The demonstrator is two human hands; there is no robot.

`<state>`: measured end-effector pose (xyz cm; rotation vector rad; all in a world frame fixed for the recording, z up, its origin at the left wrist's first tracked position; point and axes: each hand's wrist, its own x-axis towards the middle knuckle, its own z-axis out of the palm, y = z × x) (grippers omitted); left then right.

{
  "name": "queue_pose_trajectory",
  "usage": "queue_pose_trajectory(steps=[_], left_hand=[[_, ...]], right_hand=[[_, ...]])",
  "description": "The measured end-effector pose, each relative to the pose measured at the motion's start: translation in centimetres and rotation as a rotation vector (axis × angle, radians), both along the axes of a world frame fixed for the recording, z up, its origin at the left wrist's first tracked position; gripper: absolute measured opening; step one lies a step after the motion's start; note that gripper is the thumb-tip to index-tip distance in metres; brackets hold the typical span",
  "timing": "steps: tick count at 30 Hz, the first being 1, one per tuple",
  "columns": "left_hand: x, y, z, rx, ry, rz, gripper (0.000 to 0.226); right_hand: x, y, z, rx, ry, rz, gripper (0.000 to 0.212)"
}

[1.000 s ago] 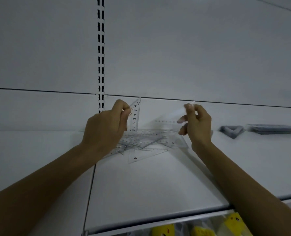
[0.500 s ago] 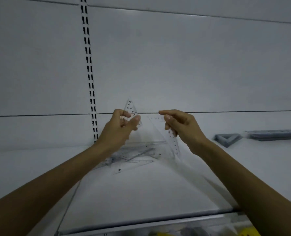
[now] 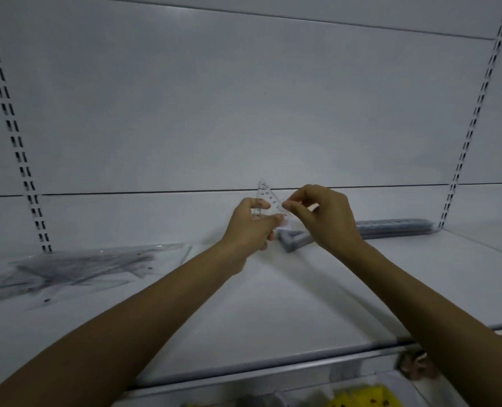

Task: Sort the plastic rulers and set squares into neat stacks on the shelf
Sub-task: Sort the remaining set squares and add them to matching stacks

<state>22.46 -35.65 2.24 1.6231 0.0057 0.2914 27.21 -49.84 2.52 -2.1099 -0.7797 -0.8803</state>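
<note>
Left hand (image 3: 251,230) and right hand (image 3: 329,221) both pinch, fingers curled, one clear set square (image 3: 265,196) upright above the shelf (image 3: 273,304), loose pile (image 3: 76,268) at nine o'clock; the slick plastic might slip and scatter the grey stack (image 3: 295,242) just beneath.

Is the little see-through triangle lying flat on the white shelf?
No, the left hand and right hand pinch the small clear plastic set square upright above the white shelf.
</note>
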Motion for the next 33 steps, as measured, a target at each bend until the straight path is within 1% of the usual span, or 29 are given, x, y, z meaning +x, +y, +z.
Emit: queue_pose_trajectory(steps=[2,4,5,6,7,8,9,12,13,14,18,20,23,25,26,28,31,32,33], left_hand=[[1.1,-1.4,0.1,-0.128,0.034,0.07,0.035],[1.9,-2.1,0.1,-0.231,0.069,0.089,0.031],[2.2,-2.4,0.0,-0.236,0.085,0.085,0.027],[2.6,-2.6,-0.2,-0.207,0.091,0.091,0.021],[2.9,-2.7,-0.6,-0.156,0.084,0.121,0.013],[3.0,-2.6,-1.1,-0.087,0.066,0.175,0.01],[3.1,-2.4,-1.6,-0.005,0.036,0.239,0.012],[3.0,-0.7,-3.3,0.356,-0.1,0.366,0.016],[2.9,-0.1,-3.6,0.458,-0.132,0.382,0.016],[3.0,0.3,-3.9,0.51,-0.155,0.387,0.017],[3.8,0.2,-4.2,0.485,-0.195,0.328,0.023],[4.1,-0.1,-4.5,0.566,-0.205,0.338,0.028],[4.1,-0.2,-4.7,0.725,-0.258,0.352,0.032],[4.1,-0.1,-4.8,0.758,-0.278,0.334,0.033],[4.0,0.0,-4.8,0.763,-0.29,0.337,0.034],[4.0,0.1,-4.8,0.777,-0.323,0.357,0.034],[4.2,0.4,-4.8,0.803,-0.354,0.409,0.036],[4.2,0.4,-4.9,0.808,-0.353,0.428,0.036],[4.2,0.5,-4.9,0.816,-0.359,0.444,0.036]], right_hand=[[1.0,-1.8,-0.2,-0.244,-0.229,-0.036,0.03],[2.3,-3.2,-0.7,-0.475,-0.431,-0.034,0.032],[3.1,-3.7,-1.1,-0.559,-0.507,-0.039,0.035],[3.9,-3.9,-1.3,-0.598,-0.546,-0.044,0.04],[4.6,-4.0,-1.4,-0.6,-0.548,-0.042,0.045],[5.3,-4.1,-1.5,-0.577,-0.526,-0.04,0.047],[5.9,-4.1,-1.5,-0.544,-0.483,-0.044,0.045],[8.0,-4.4,-2.6,-0.452,-0.355,-0.053,0.03],[8.5,-4.5,-3.2,-0.428,-0.325,-0.031,0.024],[8.9,-4.5,-3.7,-0.414,-0.302,-0.003,0.021],[9.3,-3.8,-4.9,-0.473,-0.211,0.057,0.023],[9.2,-3.5,-4.9,-0.488,-0.126,0.041,0.027],[9.3,-3.6,-5.2,-0.61,-0.021,0.014,0.036],[9.2,-3.7,-5.3,-0.655,0.034,-0.013,0.038],[9.1,-3.7,-5.3,-0.644,0.045,-0.016,0.039],[8.8,-3.7,-5.4,-0.523,0.046,-0.009,0.041],[8.1,-4.1,-4.7,-0.168,0.021,-0.004,0.043],[7.8,-4.2,-4.5,-0.115,-0.021,0.008,0.044],[7.4,-4.2,-4.4,-0.126,-0.088,0.024,0.044]])
